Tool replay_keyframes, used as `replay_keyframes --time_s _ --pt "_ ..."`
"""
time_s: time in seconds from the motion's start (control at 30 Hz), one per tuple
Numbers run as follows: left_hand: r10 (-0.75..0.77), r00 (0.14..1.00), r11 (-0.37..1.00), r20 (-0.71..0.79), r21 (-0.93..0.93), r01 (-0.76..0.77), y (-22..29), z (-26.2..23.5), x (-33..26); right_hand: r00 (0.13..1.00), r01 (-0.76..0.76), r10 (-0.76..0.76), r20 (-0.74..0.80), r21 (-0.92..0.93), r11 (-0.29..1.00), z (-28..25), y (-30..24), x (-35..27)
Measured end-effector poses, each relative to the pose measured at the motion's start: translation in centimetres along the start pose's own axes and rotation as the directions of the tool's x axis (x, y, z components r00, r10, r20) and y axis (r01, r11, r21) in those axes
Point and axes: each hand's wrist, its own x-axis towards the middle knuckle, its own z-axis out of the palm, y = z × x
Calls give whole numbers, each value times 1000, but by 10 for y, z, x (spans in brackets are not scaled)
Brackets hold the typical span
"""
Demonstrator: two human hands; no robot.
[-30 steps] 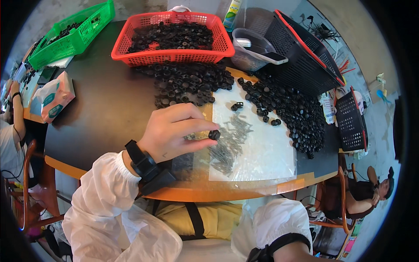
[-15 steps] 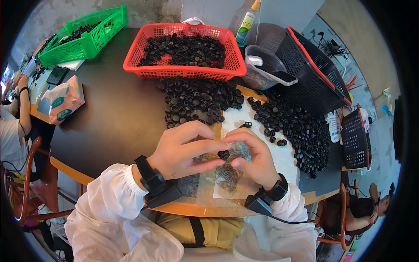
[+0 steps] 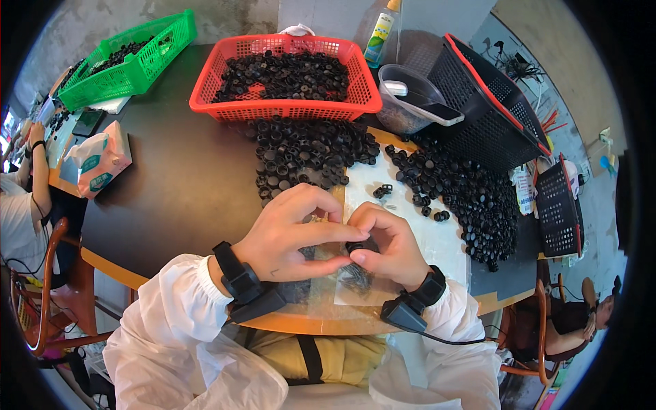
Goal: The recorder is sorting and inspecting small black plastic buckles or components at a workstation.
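Note:
My left hand [image 3: 290, 232] pinches a small round black plastic piece [image 3: 353, 247] between thumb and fingers. From the other side, my right hand [image 3: 393, 251] closes its thumb and forefinger on the same piece, so the fingers cover most of it. Under my hands is a heap of thin metal pins [image 3: 353, 279] on clear plastic, at the near part of a white sheet [image 3: 437, 256]. Just beyond my fingers lie a couple of loose black pieces [image 3: 383, 191]. A large pile of black ring-like caps [image 3: 301, 154] spreads beyond my left hand.
Another pile of black pieces [image 3: 482, 208] lies to the right. Behind stand a red basket [image 3: 287, 109] of black parts, a clear tub [image 3: 400, 116], a spray bottle [image 3: 378, 41] and a black crate [image 3: 478, 109]. At left are a tissue pack [image 3: 102, 160], a green basket [image 3: 130, 75] and a person's arm [image 3: 39, 174].
My right hand has moved inward, and its thumb, apart from the black piece before, now presses against it. My left hand keeps its pinch. The whole view has shifted slightly.

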Motion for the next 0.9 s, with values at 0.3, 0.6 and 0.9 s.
replay_keyframes --time_s 0.3,0.6,0.9 --pt "112 994 991 -4 78 -112 -7 0 -5 999 -29 30 34 -31 999 4 -1 0" --pt "60 997 992 41 107 -64 -6 2 -4 992 115 -122 18 -484 868 4 -10 2" --pt "-192 955 976 -224 62 210 -8 4 0 851 -323 -424 -311 -945 44 -76 -11 2"
